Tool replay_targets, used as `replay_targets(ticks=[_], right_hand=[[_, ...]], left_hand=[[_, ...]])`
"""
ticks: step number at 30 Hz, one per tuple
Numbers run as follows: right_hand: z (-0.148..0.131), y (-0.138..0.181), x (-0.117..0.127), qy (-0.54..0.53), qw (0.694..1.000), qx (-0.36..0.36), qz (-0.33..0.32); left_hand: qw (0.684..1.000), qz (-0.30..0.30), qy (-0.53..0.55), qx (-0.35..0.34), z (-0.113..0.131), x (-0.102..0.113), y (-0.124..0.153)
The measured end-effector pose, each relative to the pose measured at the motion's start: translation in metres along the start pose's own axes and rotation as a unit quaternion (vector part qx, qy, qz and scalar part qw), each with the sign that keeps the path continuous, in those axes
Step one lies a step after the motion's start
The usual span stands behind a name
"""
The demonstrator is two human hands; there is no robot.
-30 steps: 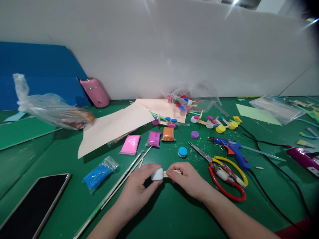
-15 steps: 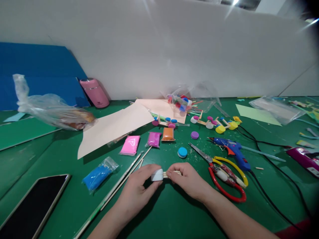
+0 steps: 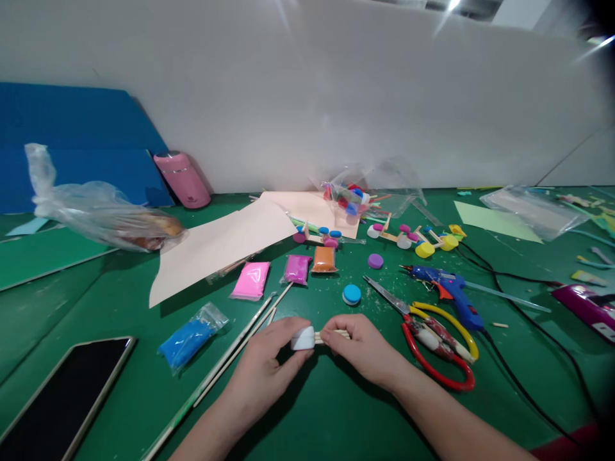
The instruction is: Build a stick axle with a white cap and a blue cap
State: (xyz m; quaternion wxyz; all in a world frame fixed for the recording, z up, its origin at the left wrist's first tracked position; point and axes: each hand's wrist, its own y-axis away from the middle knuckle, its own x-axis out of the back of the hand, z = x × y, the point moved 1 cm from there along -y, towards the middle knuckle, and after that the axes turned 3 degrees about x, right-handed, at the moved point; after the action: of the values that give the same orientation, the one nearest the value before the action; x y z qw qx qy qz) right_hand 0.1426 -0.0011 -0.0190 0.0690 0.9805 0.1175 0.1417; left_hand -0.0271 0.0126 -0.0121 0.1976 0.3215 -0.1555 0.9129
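Observation:
Between thumb and fingers, my left hand (image 3: 269, 358) grips a white bottle cap (image 3: 302, 339), held just above the green table. My right hand (image 3: 358, 342) pinches a few short wooden sticks (image 3: 319, 337), whose left ends meet the cap's right side; whether they are fixed to it I cannot tell. Long thin wooden sticks (image 3: 240, 346) lie to the left of my left hand. A blue cap (image 3: 352, 294) sits beyond my right hand, with a purple cap (image 3: 375, 260) farther back. Scissors (image 3: 423, 333) with red and yellow handles lie right of my right hand.
A blue glue gun (image 3: 446, 291) with its cord lies at right. Packets of blue clay (image 3: 189, 339), pink clay (image 3: 251, 280) and orange clay (image 3: 325, 259) are around the middle. A phone (image 3: 67, 397) lies at left, a pink flask (image 3: 182, 179) behind. Small stick-and-cap models (image 3: 403, 237) stand at the back.

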Motion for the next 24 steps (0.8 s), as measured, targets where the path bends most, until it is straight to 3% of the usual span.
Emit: replay_targets(ticks=[24], right_hand=[[-0.0010, 0.0003, 0.0007, 0.000, 1.000, 0.005, 0.003]], left_hand=[[1.000, 0.002, -0.006, 0.007, 0.0000, 0.0004, 0.0012]])
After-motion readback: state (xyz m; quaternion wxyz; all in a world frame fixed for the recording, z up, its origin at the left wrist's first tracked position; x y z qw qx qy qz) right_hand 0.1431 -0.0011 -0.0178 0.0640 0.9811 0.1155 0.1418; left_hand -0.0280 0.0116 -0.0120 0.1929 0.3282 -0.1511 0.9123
